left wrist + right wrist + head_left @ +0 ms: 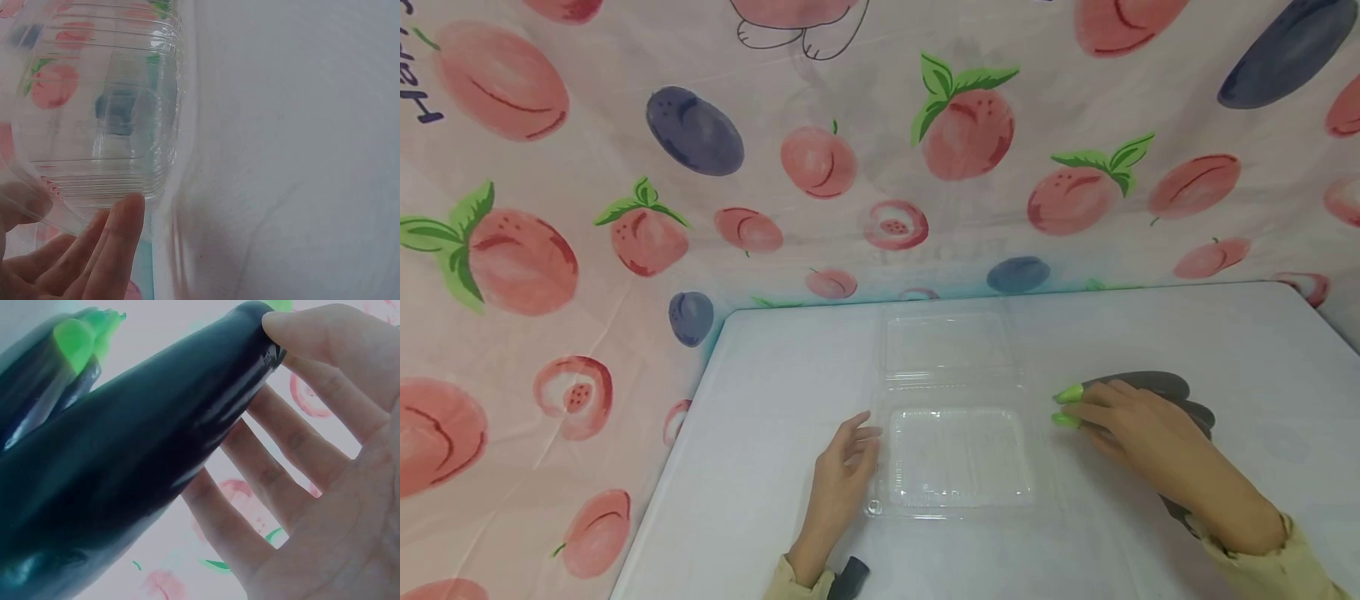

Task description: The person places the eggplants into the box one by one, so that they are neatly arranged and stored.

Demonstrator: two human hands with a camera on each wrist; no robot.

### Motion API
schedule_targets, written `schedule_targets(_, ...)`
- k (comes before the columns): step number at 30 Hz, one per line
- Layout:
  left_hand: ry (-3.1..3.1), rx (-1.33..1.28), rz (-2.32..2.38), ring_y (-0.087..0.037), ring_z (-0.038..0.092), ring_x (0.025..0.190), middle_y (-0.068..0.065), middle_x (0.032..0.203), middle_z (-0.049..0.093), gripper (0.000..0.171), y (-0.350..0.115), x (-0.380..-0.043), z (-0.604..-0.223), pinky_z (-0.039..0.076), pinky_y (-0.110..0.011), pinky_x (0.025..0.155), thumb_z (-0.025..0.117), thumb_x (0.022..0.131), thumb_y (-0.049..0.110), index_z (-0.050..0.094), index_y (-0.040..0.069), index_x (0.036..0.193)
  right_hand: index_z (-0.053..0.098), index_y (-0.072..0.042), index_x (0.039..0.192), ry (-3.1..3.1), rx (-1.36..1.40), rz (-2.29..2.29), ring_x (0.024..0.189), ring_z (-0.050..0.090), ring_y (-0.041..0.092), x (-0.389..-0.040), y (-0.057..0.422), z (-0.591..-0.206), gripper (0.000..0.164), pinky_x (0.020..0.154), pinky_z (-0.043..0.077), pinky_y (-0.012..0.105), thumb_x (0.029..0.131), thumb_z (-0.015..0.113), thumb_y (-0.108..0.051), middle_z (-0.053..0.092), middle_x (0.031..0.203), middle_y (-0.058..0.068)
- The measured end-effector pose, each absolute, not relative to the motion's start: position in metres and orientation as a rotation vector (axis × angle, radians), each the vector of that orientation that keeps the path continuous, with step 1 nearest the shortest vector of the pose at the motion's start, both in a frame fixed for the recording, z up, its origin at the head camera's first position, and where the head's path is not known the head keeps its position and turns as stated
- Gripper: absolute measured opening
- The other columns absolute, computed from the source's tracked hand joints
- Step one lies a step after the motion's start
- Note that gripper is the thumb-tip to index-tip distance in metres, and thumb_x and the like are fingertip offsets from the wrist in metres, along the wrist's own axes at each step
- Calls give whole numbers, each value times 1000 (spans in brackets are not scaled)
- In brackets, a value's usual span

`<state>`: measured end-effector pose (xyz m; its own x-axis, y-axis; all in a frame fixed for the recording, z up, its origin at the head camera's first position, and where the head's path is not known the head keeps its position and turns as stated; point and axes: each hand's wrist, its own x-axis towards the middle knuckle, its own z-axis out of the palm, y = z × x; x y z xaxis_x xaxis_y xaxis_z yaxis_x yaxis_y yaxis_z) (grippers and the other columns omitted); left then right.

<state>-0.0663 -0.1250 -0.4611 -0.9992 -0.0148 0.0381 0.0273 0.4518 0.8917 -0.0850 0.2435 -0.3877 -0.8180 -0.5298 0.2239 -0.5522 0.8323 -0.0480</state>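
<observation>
- Hands, two, both bare. Your left hand (pixel 841 471) has its fingers loosely bent and parted from the thumb; fingertips touch the left side of the container.
- Your right hand (pixel 1138 425) lies over the eggplants, its thumb on the near side of one at the capped end and fingers spread behind it, pinching that one.
- Eggplants (pixel 1153 383), at least two, glossy and dark, on your right, well apart from the container. Their green caps (pixel 1066 394) point left, toward it; two caps show from the head. The right wrist view gives one large body (pixel 131 437) close up and more dark forms with overlapping green caps at upper left; you cannot tell the exact total.
- Container (pixel 958 458), one, clear plastic, rectangular, in front of you between your hands. Its lid (pixel 951 346) is folded back flat on the far side, joined along the hinge. The base shows its bare clear floor; the left wrist view shows ribbed walls.
- Sleeves, two, pale yellow-green: one at the left wrist (pixel 797 579), one at the right (pixel 1270 562).
- Black object (pixel 850 579), one, just beside the left sleeve, cut by the frame's lower edge.
- Table (pixel 760 375), one, white-topped, under container and eggplants.
- Printed cloth (pixel 625 67), pinkish, behind the table and to its left, bearing red and dark blue fruit.
</observation>
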Motion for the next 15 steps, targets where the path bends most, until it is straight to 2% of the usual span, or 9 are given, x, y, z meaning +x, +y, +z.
schedule_targets(5,-2647,-5,-1623,-20,68,107,-6,119,69,41,-125,-66,-461,57,-18,84,59,101,20,52,11,140,78,-16,104,-2802,844,187,92,65,23,-86,239,-384,34,75,58,43,73,86,-9,68,100,2)
schedule_targets(15,-2646,-1,-1621,-20,68,107,-6,119,69,41,-125,-66,-461,58,-19,85,59,101,21,52,11,140,77,-18,104,-2761,891,182,86,61,20,-91,230,-381,32,71,55,39,74,86,-10,66,94,-2)
